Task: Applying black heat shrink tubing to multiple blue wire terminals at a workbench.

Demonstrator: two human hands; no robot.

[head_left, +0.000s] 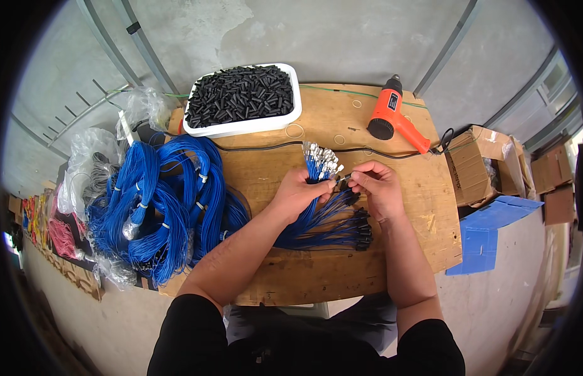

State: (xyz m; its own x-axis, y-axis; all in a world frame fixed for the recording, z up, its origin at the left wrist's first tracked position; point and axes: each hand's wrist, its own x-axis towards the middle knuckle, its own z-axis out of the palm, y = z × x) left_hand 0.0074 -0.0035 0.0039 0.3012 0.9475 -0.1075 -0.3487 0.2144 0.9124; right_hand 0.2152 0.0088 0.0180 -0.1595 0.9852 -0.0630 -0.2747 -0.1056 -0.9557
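My left hand (301, 191) grips a bundle of blue wires (316, 216) with metal terminals (323, 160) fanned out above the fist. My right hand (376, 185) pinches a small black sleeve against one wire end, just right of the left thumb. Lower wire ends with black sleeves (362, 229) lie on the wooden board (341, 276) below my right hand.
A white tray (241, 125) full of black sleeves stands at the back. An orange heat gun (392, 116) lies back right, its black cord across the board. Large coils of blue wire (160, 200) fill the left. Cardboard boxes (476, 166) and a blue sheet (489, 232) sit right.
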